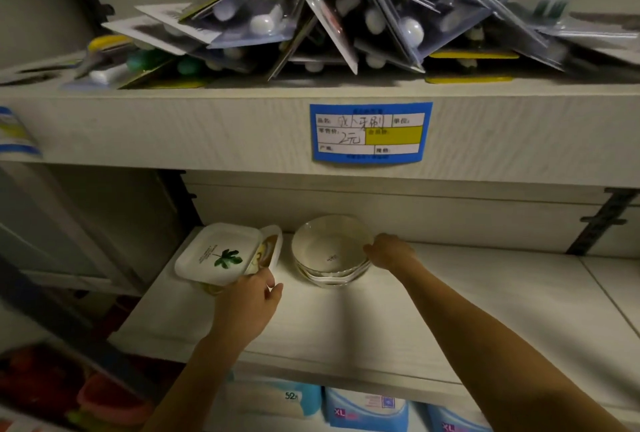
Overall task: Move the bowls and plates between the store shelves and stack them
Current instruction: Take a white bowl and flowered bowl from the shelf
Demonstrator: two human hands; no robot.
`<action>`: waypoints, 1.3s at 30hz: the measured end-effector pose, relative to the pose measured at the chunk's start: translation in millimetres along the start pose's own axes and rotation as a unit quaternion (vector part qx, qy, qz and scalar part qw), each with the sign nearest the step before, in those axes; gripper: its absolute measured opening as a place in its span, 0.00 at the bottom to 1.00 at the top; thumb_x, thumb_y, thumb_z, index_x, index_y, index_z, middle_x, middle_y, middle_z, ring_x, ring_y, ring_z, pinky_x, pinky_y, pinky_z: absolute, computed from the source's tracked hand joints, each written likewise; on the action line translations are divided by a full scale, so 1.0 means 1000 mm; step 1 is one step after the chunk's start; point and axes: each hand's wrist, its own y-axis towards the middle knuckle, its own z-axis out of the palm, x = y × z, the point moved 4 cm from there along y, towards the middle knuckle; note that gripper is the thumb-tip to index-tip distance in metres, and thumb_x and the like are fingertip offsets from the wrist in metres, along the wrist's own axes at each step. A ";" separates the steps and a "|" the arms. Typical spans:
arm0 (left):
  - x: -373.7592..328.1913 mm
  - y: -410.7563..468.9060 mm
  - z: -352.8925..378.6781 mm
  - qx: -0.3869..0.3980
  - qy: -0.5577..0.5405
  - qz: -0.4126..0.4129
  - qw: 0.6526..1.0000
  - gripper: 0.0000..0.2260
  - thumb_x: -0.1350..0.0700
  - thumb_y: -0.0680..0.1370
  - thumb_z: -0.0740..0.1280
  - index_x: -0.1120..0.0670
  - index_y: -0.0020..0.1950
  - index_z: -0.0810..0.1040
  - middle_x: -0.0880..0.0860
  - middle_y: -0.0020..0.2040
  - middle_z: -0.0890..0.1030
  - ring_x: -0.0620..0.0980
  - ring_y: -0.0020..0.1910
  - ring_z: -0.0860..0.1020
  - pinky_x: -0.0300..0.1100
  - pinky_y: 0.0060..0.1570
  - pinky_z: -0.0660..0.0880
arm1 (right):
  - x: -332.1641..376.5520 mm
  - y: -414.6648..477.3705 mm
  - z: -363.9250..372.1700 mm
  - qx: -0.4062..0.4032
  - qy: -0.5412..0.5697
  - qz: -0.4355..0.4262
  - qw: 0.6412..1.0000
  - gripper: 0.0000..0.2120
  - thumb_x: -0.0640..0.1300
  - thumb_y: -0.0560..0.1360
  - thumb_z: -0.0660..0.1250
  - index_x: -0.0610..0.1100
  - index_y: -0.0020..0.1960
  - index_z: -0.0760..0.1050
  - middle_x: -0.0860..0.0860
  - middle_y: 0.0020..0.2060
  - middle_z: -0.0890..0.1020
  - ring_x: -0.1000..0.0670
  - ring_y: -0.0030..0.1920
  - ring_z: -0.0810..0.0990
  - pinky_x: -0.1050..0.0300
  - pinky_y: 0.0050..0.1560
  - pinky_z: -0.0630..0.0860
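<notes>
A stack of round white bowls [327, 251] stands on the middle shelf [450, 310]. My right hand [389, 251] grips the right rim of the top bowl. To the left lies a stack of square white plates [221, 255]; the top one carries a green leaf print and sits tilted. My left hand [249, 303] holds the near right corner of this square stack, fingers under its edge.
The upper shelf [207, 126] carries a heap of blister-packed goods [346, 23] and a blue price label [370, 132]. Blue packets [363, 407] fill the shelf below. A dark bracket [602, 223] is at the right wall.
</notes>
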 end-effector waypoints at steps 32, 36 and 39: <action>-0.017 0.071 0.079 0.187 -0.174 -0.171 0.951 0.09 0.56 0.77 0.60 0.62 0.41 0.71 0.58 0.32 0.74 0.50 0.23 0.69 0.36 0.21 0.63 | -0.162 -0.143 -0.036 -0.159 0.124 0.117 0.972 0.18 0.47 0.79 0.57 0.51 0.31 0.70 0.51 0.33 0.77 0.47 0.40 0.78 0.50 0.45 0.76; -0.013 0.074 0.084 0.210 -0.213 -0.190 0.935 0.13 0.58 0.76 0.59 0.60 0.31 0.67 0.56 0.26 0.68 0.50 0.21 0.64 0.32 0.18 0.58 | -0.162 -0.147 -0.034 -0.163 0.132 0.112 0.971 0.18 0.46 0.79 0.56 0.51 0.31 0.70 0.54 0.31 0.75 0.50 0.36 0.75 0.54 0.41 0.72; -0.014 0.075 0.083 0.219 -0.220 -0.195 0.930 0.13 0.58 0.77 0.59 0.59 0.32 0.66 0.55 0.26 0.67 0.49 0.21 0.63 0.30 0.18 0.57 | -0.161 -0.149 -0.034 -0.163 0.135 0.113 0.971 0.18 0.46 0.79 0.57 0.51 0.31 0.70 0.53 0.31 0.76 0.49 0.37 0.76 0.55 0.41 0.72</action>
